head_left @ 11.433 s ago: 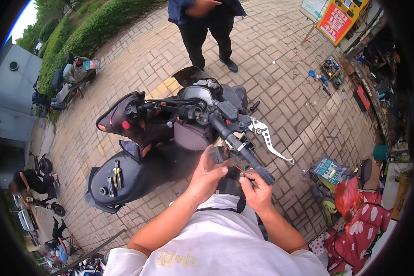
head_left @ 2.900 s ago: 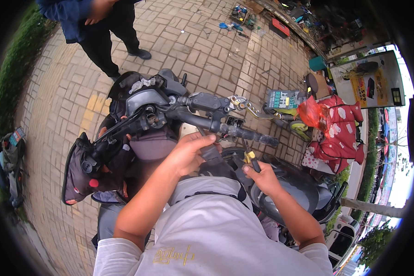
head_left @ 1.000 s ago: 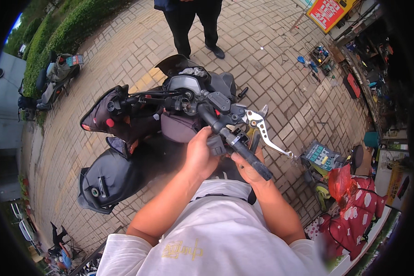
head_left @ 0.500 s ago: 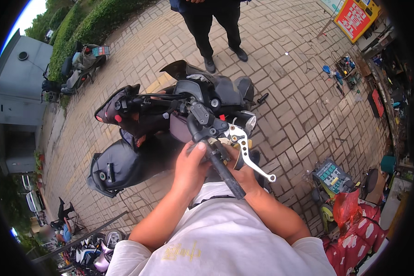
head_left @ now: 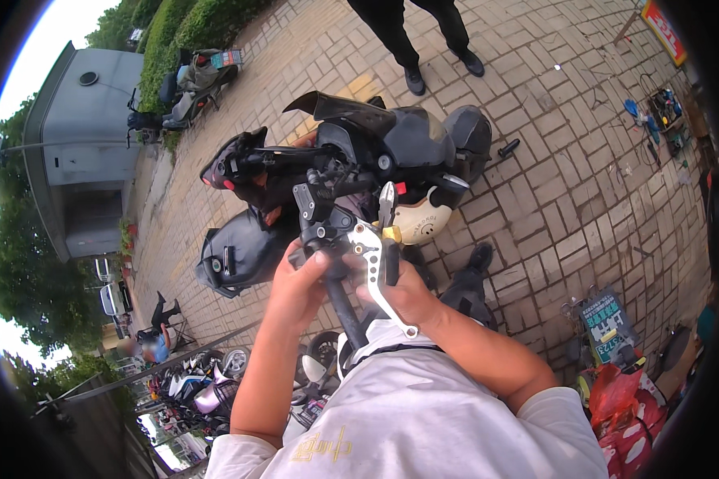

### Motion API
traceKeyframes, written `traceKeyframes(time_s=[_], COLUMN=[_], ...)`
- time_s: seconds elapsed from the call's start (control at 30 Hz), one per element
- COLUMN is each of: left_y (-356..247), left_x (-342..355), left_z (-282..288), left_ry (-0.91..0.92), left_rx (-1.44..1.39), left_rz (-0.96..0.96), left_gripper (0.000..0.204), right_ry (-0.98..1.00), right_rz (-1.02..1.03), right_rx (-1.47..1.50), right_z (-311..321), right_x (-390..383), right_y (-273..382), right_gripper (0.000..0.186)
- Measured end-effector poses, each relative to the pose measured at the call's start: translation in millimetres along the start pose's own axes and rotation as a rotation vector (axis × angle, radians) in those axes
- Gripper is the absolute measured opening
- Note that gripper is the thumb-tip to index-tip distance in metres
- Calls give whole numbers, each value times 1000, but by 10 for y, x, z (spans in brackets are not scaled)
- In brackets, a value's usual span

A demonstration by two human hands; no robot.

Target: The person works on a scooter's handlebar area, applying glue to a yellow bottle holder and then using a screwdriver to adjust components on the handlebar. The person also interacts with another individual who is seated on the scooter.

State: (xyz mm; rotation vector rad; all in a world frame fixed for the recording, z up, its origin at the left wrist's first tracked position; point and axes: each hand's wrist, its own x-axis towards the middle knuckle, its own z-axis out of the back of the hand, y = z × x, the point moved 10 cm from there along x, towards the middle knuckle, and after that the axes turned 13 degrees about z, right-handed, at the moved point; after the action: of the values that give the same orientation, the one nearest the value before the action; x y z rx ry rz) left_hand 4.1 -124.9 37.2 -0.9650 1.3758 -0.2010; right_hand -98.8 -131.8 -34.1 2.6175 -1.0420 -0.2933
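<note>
My left hand (head_left: 297,279) is closed around the black handlebar (head_left: 342,303) beside the control housing, its thumb lying on top. A silver lever (head_left: 378,283) with a row of holes is mounted on the bar and slants down to a ball end. Just right of the lever, my right hand (head_left: 409,294) grips a pair of pliers (head_left: 387,206); their metal jaws point away from me, with yellow near the pivot. The lever hides some of the fingers. Beyond the bar stands the dark scooter (head_left: 415,140), partly stripped of its front panels.
A cream rounded shell (head_left: 423,222) sits right of the pliers. A dark grip-like piece (head_left: 508,148) lies on the paving. At the right are a toolbox (head_left: 669,112), a licence plate (head_left: 607,323) and a red bag (head_left: 615,395). A person's legs (head_left: 391,36) stand ahead; parked scooters (head_left: 208,383) are at left.
My view has swung, and the handlebar with its lever has turned to a steeper angle. The pliers in my right hand have come out from behind the bar into sight.
</note>
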Motion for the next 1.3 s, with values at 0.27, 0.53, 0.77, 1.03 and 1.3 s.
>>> traceKeyframes(time_s=[0.27,0.53,0.77,1.03,1.3], left_y=[79,103,255,586,780], left_x=[53,152,554,1354,1779], left_z=[77,409,1001,1177,901], left_ry=[25,88,260,763,1124], left_rx=[-34,-164,-266,-459,-459], left_rz=[66,37,-45,94,361], left_gripper=[56,68,66,74,76], right_ry=[-32,11,-136,-428,-808], right_rz=[16,-24,-49,42,-22], right_rx=[-48,-56,-373,-1098,-1402], right_z=[197,219,728,1379,1210], right_x=[77,81,-96,-568,-1239], right_y=[1,-126,-192,23,-476], right_gripper=[31,31,21,37,28])
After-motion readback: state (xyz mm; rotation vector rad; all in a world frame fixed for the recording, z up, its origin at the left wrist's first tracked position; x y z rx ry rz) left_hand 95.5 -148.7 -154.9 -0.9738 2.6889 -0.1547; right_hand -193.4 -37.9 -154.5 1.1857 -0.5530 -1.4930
